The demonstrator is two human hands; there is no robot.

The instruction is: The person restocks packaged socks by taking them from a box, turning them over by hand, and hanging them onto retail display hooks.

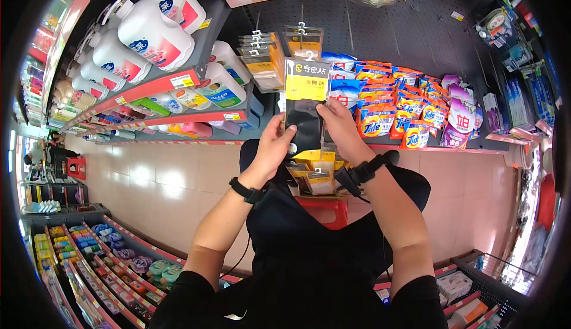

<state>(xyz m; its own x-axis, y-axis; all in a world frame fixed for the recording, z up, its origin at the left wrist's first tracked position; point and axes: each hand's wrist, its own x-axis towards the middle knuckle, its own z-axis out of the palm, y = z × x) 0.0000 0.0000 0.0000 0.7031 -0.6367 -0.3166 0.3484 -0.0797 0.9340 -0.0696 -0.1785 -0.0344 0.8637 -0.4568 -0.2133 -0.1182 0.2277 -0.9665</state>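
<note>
A slim pack of black socks (306, 88) with a yellow label is held up in front of me, its hanging hook at the top. My left hand (275, 143) grips its lower left edge, thumb across the front. On the opposite edge, my right hand (342, 129) pinches the pack near its middle. Similar packs (262, 61) hang on hooks just behind it, and another row (304, 36) hangs to their right. Below my hands, between my knees, lie more yellow-labelled packs (319, 177) above a red plastic item (326, 211), partly hidden by my legs.
Orange Tide detergent bags (377, 119) and purple-and-white bags (459, 115) line the lower shelf ahead. Large white pump bottles (156, 34) fill the left shelf. Behind me, left, stands a shelf of small bottles (122, 251). Tiled floor (160, 177) lies between the shelves.
</note>
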